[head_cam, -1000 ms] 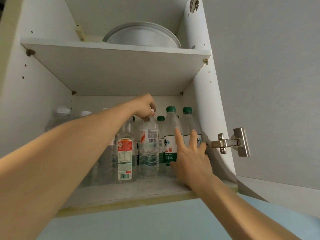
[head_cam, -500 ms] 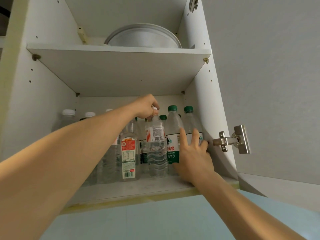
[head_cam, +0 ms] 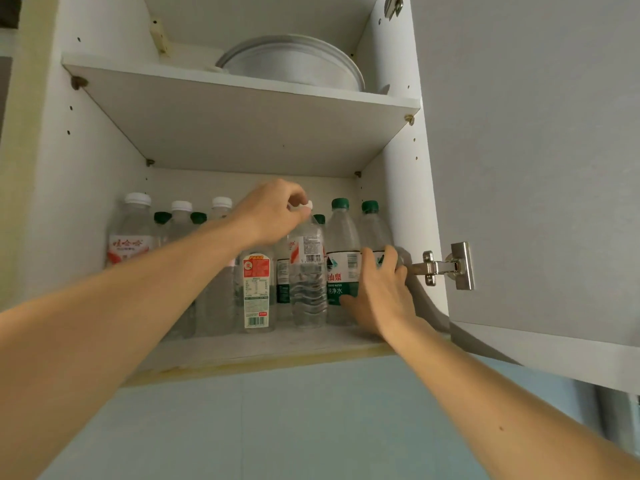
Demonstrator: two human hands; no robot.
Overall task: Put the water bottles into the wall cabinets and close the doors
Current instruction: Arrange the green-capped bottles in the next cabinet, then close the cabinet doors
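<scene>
Clear ribbed plastic water bottle with a white cap (head_cam: 308,271), upright on the lower shelf of the white wall cabinet (head_cam: 242,348), near the front and wedged into the row. Pinched at the cap by the left hand (head_cam: 273,213), fingers together around it, tilted a touch to the left at the neck. Right hand (head_cam: 377,289) flat and spread against the two green-capped, green-labelled bottles (head_cam: 341,258) just beside it, fingers apart, bracing rather than gripping. Further left, a clear bottle with a red-and-white label (head_cam: 255,289) and more white-capped bottles at the back. Above, a white round basin (head_cam: 294,67) on the upper shelf. To the right, the grey cabinet door (head_cam: 536,168), swung open on its metal hinge (head_cam: 446,266). Step in hand, most likely: settling this bottle into its place. Next: straighten and release, withdraw both arms without knocking neighbours, then swing the door shut.
</scene>
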